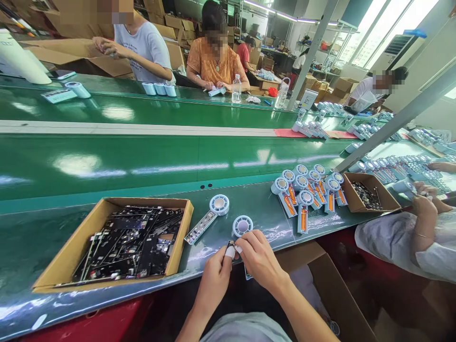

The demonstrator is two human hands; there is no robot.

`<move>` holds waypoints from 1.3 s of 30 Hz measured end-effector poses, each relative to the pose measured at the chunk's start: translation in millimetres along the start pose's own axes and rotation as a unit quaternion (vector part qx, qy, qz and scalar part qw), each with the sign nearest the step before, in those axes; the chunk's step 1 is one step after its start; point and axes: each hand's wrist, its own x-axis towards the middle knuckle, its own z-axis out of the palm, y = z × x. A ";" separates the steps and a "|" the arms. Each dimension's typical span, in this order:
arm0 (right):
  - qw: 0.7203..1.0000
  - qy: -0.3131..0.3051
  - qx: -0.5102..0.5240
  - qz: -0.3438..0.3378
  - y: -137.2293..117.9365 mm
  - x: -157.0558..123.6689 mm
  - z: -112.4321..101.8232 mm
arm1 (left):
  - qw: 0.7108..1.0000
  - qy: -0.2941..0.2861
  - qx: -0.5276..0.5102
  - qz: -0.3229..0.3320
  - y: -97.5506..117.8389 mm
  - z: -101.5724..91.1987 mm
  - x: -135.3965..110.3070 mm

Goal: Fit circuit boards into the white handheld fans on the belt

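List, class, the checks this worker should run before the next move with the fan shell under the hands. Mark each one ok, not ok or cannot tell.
1. Both hands on the work: the left hand and right hand meet over the handle of the fan shell: ok.
2. The black board pinched by the left hand is seated in the shell: cannot tell, the hands hide it.
3. Board supply: the cardboard box to the left holds many boards: ok.
4. The spare shell lies apart from the hands, beside the box: ok.
5. The co-worker's hand on the right is well apart from the work: ok.
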 end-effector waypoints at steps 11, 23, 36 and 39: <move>0.999 0.044 -0.027 0.002 -0.1 -1.0 6.0 | 0.998 0.033 0.038 0.035 -1.5 -0.5 0.3; 0.997 -0.021 -0.004 0.069 -7.3 5.1 -4.8 | 0.975 0.018 0.137 0.172 -11.0 -8.0 -0.3; 0.992 -0.052 0.118 0.014 13.7 8.6 -11.2 | 0.965 -0.091 0.144 0.198 2.5 -31.5 13.2; 0.988 -0.046 0.140 0.050 12.9 7.1 -13.1 | 0.965 -0.078 0.152 0.198 -0.4 -30.0 11.0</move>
